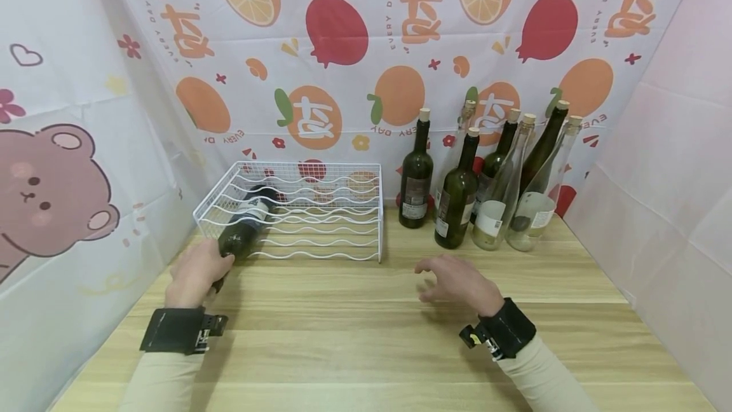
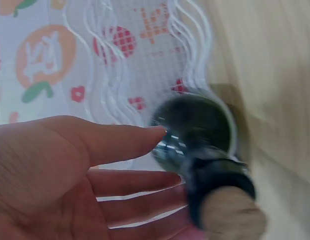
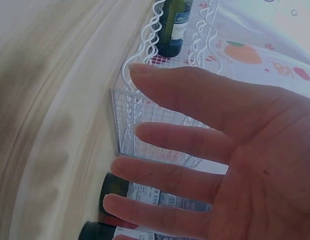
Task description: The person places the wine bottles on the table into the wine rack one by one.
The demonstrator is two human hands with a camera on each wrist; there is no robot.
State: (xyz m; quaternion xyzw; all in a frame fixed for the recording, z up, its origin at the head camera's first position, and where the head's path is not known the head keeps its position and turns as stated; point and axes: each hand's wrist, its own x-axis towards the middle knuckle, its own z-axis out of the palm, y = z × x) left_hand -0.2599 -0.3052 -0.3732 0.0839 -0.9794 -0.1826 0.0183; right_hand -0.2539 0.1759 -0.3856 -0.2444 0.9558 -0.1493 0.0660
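Note:
A dark green wine bottle (image 1: 243,229) lies on the lower tier of a white wire wine rack (image 1: 320,256), its corked neck pointing out at the front. My left hand (image 1: 197,270) is at that neck. In the left wrist view its thumb (image 2: 130,142) and fingers (image 2: 140,197) look fairly straight beside the bottle, with some fingertips hidden behind the neck. Over the table to the right of the rack, my right hand (image 1: 460,281) holds nothing. Its fingers (image 3: 169,177) are spread and nearly straight in the right wrist view.
Several corked bottles stand grouped at the back right, among them a dark green bottle (image 1: 416,186), another nearer the front (image 1: 457,199) and a clear bottle (image 1: 534,218). A fruit-print curtain (image 1: 366,37) hangs behind. The wooden table (image 1: 332,348) runs to side curtains.

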